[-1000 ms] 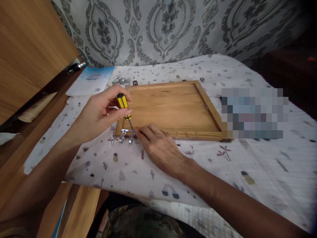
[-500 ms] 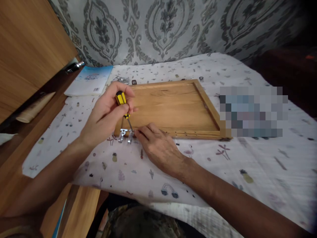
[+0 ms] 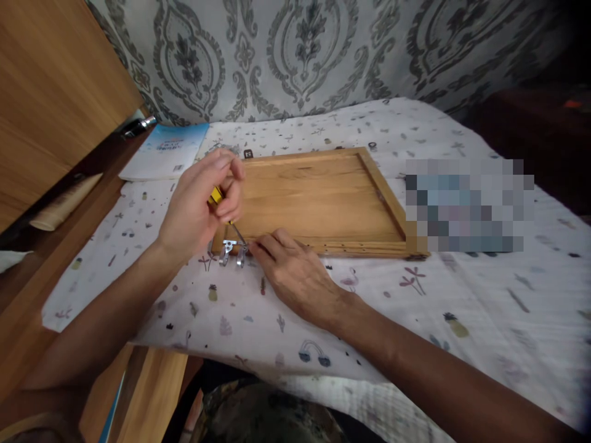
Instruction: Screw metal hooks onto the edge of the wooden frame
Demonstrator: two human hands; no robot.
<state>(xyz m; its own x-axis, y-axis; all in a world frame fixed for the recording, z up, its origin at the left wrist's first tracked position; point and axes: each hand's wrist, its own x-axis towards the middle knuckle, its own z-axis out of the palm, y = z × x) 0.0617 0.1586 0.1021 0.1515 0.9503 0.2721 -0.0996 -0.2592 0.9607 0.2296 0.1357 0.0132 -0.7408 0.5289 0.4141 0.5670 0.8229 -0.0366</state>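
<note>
My left hand (image 3: 201, 200) is closed around the yellow and black handle of a screwdriver (image 3: 215, 195). The fingers now cover much of that handle. Its thin shaft slants down to the right, and the tip meets a silver metal bracket (image 3: 229, 245) with two curled hooks. This bracket sits on the near left edge of a framed wooden panel (image 3: 318, 200), lying flat. Thumb and forefinger of my right hand (image 3: 298, 277) are pinched at the bracket's right end, beside the screwdriver tip. Whether a screw is under the tip is too small to see.
A patterned white cloth (image 3: 258, 351) covers the table. At the back left lies a blue and white book (image 3: 159, 151), near some small metal hardware (image 3: 248, 154) behind the panel. A blurred-out item (image 3: 471, 206) lies to the right. A wooden cabinet (image 3: 55, 80) stands at the left.
My left hand has rolled over the screwdriver, its fingers now curled across the handle that was more exposed before. The right hand has kept its place on the panel's edge.
</note>
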